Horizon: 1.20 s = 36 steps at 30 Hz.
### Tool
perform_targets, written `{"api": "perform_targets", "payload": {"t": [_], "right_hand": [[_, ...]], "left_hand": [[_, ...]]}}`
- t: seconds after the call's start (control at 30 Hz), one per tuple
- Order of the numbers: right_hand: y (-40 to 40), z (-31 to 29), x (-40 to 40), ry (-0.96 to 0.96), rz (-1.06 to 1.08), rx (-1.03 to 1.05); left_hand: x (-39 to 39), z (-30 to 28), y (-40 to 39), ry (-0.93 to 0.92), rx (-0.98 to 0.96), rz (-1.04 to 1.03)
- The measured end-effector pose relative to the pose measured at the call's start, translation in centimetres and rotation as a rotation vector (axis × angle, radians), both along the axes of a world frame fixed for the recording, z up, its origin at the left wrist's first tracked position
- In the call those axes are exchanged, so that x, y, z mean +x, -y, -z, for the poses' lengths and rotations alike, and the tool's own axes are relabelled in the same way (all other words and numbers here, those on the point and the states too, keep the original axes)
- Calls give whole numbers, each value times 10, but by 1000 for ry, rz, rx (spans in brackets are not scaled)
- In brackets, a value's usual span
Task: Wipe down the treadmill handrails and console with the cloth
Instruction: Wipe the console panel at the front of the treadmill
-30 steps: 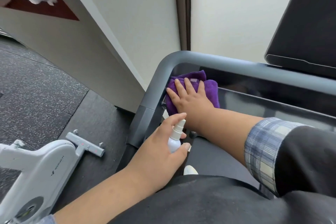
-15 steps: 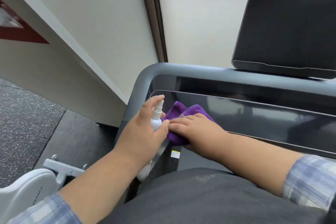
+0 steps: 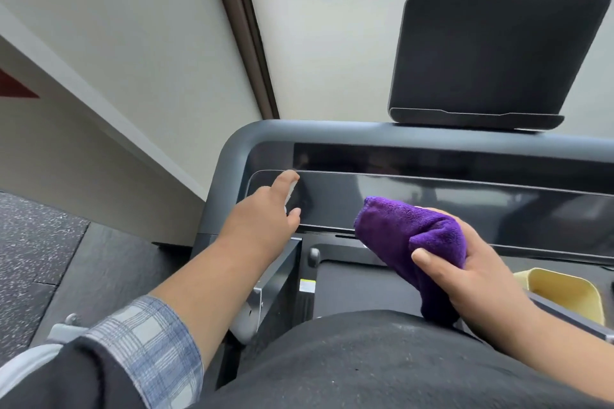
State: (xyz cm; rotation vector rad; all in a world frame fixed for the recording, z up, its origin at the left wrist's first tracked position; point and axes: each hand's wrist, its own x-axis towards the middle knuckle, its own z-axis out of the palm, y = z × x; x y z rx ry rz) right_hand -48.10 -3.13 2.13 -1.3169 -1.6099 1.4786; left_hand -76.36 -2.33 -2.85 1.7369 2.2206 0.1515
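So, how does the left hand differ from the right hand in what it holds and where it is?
The left hand grips a small white spray bottle, mostly hidden, while the right hand grips a bunched purple fleece cloth. The left hand is stretched out at the glossy black console panel, forefinger on top of the bottle; the right hand is nearer the body, and its cloth seems lifted off the panel. Both grips are curled round their things.

Blue-and-white plaid sleeve (image 3: 146, 342) under a dark outer layer, bare forearms.

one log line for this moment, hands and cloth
left hand: holds spray bottle at console panel | right hand: grips purple cloth, off panel | wiping: paused
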Motion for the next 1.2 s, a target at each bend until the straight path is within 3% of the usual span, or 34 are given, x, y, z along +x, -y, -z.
{"api": "perform_targets", "payload": {"t": [0.47,0.8,0.97,1.2], "right_hand": [[17,4,41,42,-84,-19],[26,2,114,-41,13,-60],[21,-1,151,-81,32,-85],[9,1,196,-65,-8,-87]], "left_hand": [[26,-16,-12,-34,30,43],[119,-39,-46,67,-25,130],[154,-47,-46,226,-13,125],[230,-48,-72,110,-63,297]]}}
